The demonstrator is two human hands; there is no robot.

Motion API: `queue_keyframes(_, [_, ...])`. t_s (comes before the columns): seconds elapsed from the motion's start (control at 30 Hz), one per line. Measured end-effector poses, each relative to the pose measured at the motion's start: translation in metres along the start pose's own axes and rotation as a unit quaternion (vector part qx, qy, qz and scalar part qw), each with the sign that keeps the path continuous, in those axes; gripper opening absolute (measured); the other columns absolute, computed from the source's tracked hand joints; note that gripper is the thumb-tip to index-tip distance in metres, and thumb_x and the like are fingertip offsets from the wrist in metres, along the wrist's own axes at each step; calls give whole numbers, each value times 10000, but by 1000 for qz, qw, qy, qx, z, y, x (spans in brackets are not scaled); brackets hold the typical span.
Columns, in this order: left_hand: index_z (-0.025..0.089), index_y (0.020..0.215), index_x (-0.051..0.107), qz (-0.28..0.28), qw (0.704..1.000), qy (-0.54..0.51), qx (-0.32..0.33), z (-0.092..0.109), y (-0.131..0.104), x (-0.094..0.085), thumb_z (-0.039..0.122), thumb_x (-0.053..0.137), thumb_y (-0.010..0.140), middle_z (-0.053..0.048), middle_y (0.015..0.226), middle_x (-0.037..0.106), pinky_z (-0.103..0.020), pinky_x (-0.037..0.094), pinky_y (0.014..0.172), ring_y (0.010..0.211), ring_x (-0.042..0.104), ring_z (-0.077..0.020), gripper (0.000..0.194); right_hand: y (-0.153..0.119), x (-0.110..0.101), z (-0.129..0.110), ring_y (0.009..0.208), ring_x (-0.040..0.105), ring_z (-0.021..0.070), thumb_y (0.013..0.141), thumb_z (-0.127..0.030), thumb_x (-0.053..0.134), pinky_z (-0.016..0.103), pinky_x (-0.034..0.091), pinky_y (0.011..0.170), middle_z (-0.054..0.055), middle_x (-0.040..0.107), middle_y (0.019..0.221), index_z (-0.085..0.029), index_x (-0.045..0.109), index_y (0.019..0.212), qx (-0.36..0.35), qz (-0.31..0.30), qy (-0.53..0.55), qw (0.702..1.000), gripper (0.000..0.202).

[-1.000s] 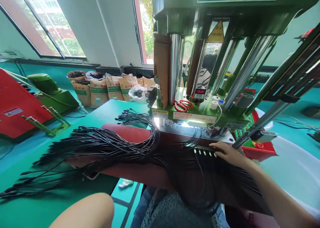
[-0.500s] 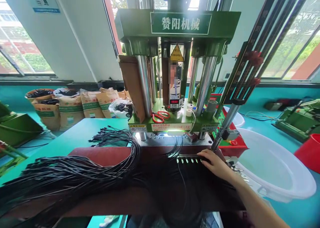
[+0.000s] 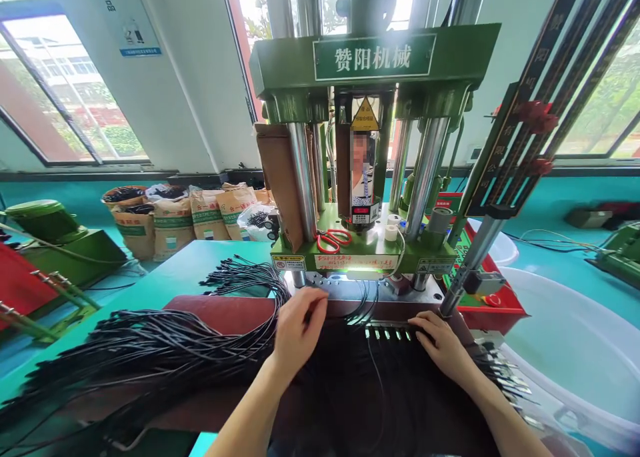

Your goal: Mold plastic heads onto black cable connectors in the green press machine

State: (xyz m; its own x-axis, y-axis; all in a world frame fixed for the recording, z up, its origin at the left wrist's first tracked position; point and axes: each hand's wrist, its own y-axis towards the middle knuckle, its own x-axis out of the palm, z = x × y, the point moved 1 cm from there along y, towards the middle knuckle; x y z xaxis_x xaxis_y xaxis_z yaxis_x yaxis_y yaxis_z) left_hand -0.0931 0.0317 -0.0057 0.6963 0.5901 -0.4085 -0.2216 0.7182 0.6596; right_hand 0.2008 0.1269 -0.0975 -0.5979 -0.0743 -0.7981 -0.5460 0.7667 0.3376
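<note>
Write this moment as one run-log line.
left hand: curled beside black cables, hold unclear | right hand: at right end of metal strip, hold unclear | red scissors: lying on green machine

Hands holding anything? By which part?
Right hand is at the right end of the bar; can't tell if it grips. Left hand is curled, nothing visibly held.

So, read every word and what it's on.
"赞阳机械": rectangular green plate on the green metal press.
"赞阳 … 有限公司": slanted black column; middle characters unclear.
Unreadable: yellow triangular sign, red-handwritten white label, white warning stickers, brown paper sacks, pale wall poster.
</note>
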Motion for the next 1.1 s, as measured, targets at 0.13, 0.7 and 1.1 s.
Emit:
queue_keyframes(0.13, [174,788,598,-128,987,38,-93,-38,2,36,263,451,828,3,650,608,-212,402,578,603,559,-120,177,-2,0,-1,983,526,212,846,-200,423,383,418,864,81,545,1029,-203,605,1016,2,6,-8,1000,249])
queue_keyframes(0.7, [182,741,590,-305,945,79,-92,-59,-16,61,305,429,821,-24,743,619,-242,356,645,709,544,-157,218,1,-3,-2,938,550,211,847,-229,410,385,442,820,70,569,985,-218,602,961,-8,-10,-28,1000,224])
queue_keyframes(1.1, [188,762,614,-297,948,60,-93,-57,-16,59,279,444,818,-36,736,637,-257,347,628,691,558,-172,201,135,0,-18,1044,504,262,806,-157,431,430,402,903,128,580,1068,-146,576,1016,1,77,-66,995,256])
